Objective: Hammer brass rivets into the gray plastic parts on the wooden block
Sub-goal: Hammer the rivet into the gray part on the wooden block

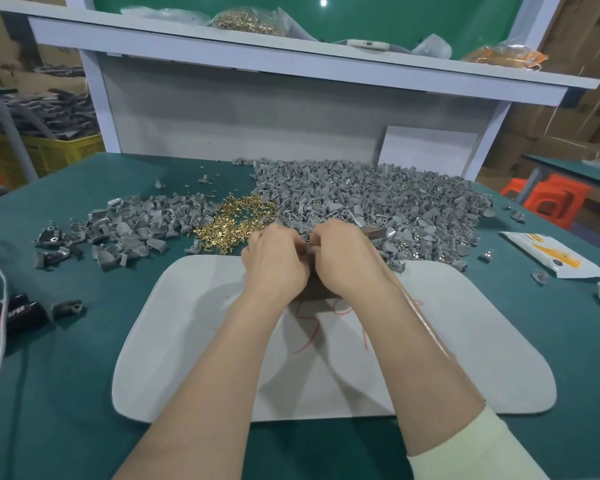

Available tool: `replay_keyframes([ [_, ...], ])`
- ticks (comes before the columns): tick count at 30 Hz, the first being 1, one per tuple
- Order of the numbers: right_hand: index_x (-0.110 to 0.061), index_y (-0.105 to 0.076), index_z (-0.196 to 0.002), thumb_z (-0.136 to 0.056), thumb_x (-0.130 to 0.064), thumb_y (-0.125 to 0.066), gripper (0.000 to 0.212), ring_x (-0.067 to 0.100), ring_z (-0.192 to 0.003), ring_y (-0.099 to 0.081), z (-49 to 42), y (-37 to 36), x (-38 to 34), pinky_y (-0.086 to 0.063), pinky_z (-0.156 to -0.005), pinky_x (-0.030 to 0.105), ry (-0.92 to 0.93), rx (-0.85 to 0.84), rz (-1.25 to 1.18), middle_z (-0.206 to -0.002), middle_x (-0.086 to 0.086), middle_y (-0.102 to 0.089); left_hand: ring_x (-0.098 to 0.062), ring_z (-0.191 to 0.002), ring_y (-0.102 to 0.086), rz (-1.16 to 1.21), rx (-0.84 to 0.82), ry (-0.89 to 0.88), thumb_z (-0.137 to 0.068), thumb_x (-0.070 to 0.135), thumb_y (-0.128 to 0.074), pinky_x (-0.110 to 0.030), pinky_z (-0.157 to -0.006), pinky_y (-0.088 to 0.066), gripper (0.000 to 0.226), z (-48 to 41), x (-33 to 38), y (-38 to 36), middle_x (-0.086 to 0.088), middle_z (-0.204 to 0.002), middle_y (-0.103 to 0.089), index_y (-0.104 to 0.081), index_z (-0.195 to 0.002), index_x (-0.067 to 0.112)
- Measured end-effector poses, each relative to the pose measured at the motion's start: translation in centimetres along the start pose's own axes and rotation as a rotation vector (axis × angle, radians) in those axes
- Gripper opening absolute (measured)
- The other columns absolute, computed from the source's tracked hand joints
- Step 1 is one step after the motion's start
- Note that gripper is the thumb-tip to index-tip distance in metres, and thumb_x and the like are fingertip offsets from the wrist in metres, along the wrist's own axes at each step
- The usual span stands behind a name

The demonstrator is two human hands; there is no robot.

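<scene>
My left hand (274, 259) and my right hand (343, 261) meet over a dark wooden block (314, 293) on the white mat (187, 341). Their fingertips pinch a small gray plastic part (308, 244) between them. A hammer sits in my right hand: its dark head (374, 233) sticks out to the right of the knuckles, and its glossy wooden handle (423, 323) runs along under my forearm. Loose brass rivets (236, 220) lie in a pile just beyond my left hand. Most of the block is hidden by my hands.
A big heap of gray parts (378, 202) fills the back right of the green table (66, 393), with a smaller heap (132, 230) at the left. Black objects (7, 315) and a white cord (1, 306) lie at the left edge, a printed packet (548, 254) at the right.
</scene>
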State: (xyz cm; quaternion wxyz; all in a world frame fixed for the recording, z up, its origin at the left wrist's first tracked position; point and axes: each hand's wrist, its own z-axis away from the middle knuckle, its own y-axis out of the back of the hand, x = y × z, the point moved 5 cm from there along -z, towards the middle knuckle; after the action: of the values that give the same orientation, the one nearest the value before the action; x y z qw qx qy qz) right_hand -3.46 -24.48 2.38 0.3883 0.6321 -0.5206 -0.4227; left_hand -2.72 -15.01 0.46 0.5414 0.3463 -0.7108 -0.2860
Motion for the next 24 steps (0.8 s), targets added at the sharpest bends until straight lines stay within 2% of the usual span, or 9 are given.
replay_keyframes([
  [3,-0.016,-0.064,-0.098,-0.092,-0.017,-0.054,0.012,0.027,-0.097,-0.059,0.2,-0.3,0.8,-0.044,-0.074,0.027,-0.076,-0.042,-0.130,-0.103,0.007,-0.064,-0.031,-0.117,-0.045,0.013,-0.001,0.011,-0.089,0.027,-0.060,-0.034,-0.087,-0.035,0.013,0.1,-0.2,-0.1,-0.003,-0.118,-0.057,-0.070,-0.097,0.023],
  [6,-0.017,-0.067,-0.101,-0.092,-0.019,-0.054,0.016,0.027,-0.099,-0.059,0.4,-0.5,1.5,-0.048,-0.087,0.036,-0.153,-0.069,-0.267,-0.103,0.008,-0.067,-0.029,-0.116,-0.048,0.037,0.005,0.031,-0.088,0.026,-0.062,-0.037,-0.093,-0.038,0.009,0.2,-0.3,0.0,-0.001,-0.115,-0.060,-0.068,-0.094,0.026],
  [14,-0.018,-0.067,-0.098,-0.092,-0.021,-0.055,0.014,0.027,-0.095,-0.060,0.5,-0.6,1.6,-0.049,-0.081,0.032,-0.184,-0.030,-0.300,-0.098,0.008,-0.067,-0.029,-0.116,-0.047,0.037,0.017,0.035,-0.089,0.024,-0.062,-0.037,-0.093,-0.038,0.009,0.2,-0.3,0.1,-0.001,-0.116,-0.060,-0.069,-0.095,0.025],
  [19,-0.020,-0.065,-0.097,-0.092,-0.021,-0.054,0.013,0.026,-0.094,-0.059,0.5,-0.7,1.3,-0.042,-0.072,0.028,-0.180,-0.004,-0.249,-0.101,0.006,-0.065,-0.030,-0.113,-0.049,0.066,0.011,0.041,-0.088,0.021,-0.063,-0.036,-0.092,-0.039,0.007,0.3,-0.2,0.1,-0.003,-0.113,-0.062,-0.069,-0.092,0.024],
  [22,-0.018,-0.066,-0.096,-0.091,-0.020,-0.055,0.012,0.025,-0.095,-0.058,0.8,-0.8,1.5,-0.042,-0.074,0.029,-0.170,0.020,-0.288,-0.100,0.005,-0.065,-0.030,-0.113,-0.050,0.066,-0.001,0.041,-0.088,0.022,-0.063,-0.037,-0.090,-0.039,0.010,0.4,-0.3,0.1,-0.003,-0.112,-0.062,-0.060,-0.081,0.028],
  [24,-0.018,-0.069,-0.097,-0.091,-0.018,-0.056,0.014,0.023,-0.095,-0.058,0.9,-0.9,1.8,-0.041,-0.078,0.028,-0.160,0.015,-0.339,-0.099,0.004,-0.067,-0.029,-0.113,-0.050,0.063,-0.006,0.038,-0.089,0.024,-0.063,-0.037,-0.091,-0.040,0.013,0.4,-0.3,0.1,-0.001,-0.113,-0.062,-0.057,-0.079,0.030],
])
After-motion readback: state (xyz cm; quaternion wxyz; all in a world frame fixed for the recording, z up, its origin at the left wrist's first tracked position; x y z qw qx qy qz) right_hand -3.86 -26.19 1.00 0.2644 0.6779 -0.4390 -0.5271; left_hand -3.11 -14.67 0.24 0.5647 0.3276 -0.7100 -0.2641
